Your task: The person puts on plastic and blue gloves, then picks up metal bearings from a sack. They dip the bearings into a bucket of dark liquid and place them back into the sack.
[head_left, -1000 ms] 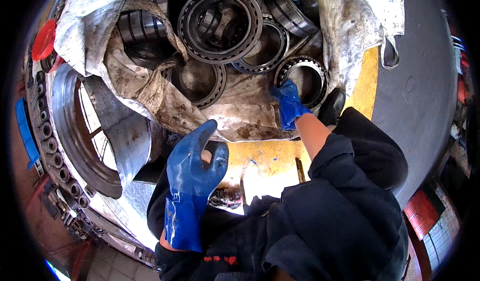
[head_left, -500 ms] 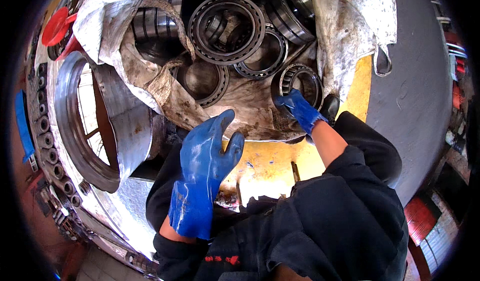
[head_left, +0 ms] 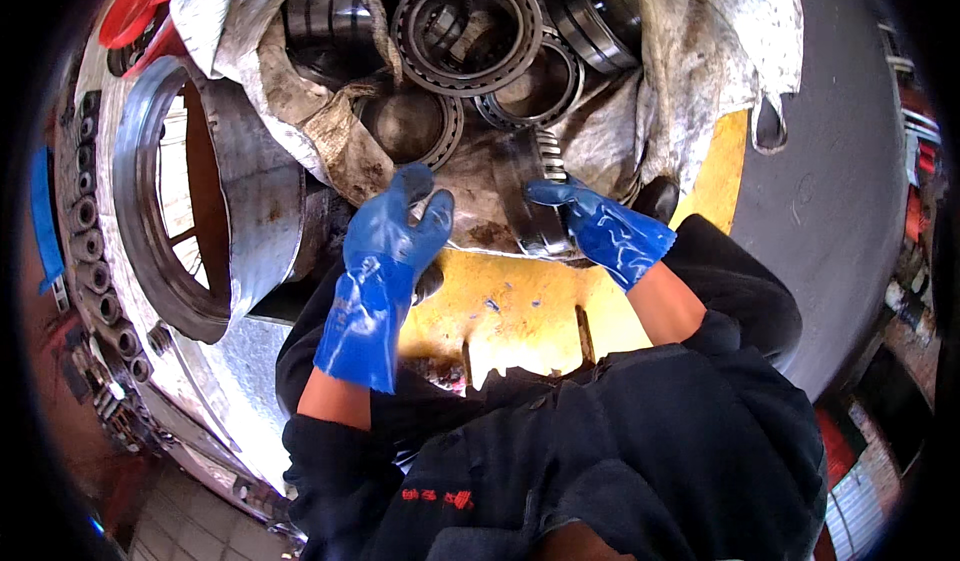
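A steel roller bearing is tipped onto its edge at the near side of a dirty white woven sack, its rollers showing on the right. My right hand, in a blue rubber glove, grips the bearing's right side; some of its fingers are hidden. My left hand, gloved alike, hovers at the sack's near left edge, apart from the bearing. Its thumb and fingers are spread, with nothing held. Beyond it lies a bearing ring, partly under a fold of the sack.
Farther in the sack are a large caged bearing ring, another ring and thick bearings. A large steel ring housing stands at the left, near a red funnel. Below the sack is a yellow surface.
The bearing under my right hand has gone from lying face up to standing on edge, shifted left. My left hand has moved forward and slightly left, staying empty.
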`<action>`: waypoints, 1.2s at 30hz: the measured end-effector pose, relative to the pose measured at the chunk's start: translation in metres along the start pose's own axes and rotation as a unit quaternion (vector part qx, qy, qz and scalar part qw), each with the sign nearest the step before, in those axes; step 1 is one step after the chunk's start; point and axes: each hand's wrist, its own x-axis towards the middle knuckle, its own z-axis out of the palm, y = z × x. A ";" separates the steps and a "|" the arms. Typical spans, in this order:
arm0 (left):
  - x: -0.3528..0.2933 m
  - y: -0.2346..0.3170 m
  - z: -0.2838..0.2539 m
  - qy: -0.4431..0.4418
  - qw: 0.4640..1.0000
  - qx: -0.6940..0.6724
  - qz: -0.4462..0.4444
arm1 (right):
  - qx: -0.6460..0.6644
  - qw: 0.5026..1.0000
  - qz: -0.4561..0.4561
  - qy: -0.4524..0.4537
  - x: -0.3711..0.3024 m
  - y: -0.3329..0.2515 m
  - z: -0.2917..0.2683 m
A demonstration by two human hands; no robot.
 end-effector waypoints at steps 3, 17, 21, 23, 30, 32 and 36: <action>0.021 -0.056 0.018 -0.009 0.997 -0.076 -0.025 | -0.022 0.994 -0.025 -0.105 -0.006 0.014 0.002; 0.063 -0.103 0.153 -0.159 0.928 -0.269 -0.202 | -0.153 0.962 -0.055 -0.219 0.062 0.103 -0.101; 0.045 -0.068 0.188 -0.050 0.883 -0.418 -0.208 | 0.006 0.989 0.012 -0.145 0.035 0.056 -0.083; 0.045 -0.052 0.202 -0.044 0.866 -0.462 -0.187 | 0.052 0.997 -0.049 -0.029 0.027 0.040 -0.067; 0.041 -0.047 0.203 -0.029 0.838 -0.539 -0.084 | -0.280 0.952 -0.069 0.105 0.079 0.024 -0.045; 0.043 -0.048 0.205 -0.013 0.833 -0.547 -0.079 | -0.378 0.912 -0.126 0.097 0.075 0.023 -0.043; 0.047 -0.047 0.211 0.016 0.828 -0.556 -0.072 | -0.588 0.763 -0.243 0.119 0.044 0.032 -0.047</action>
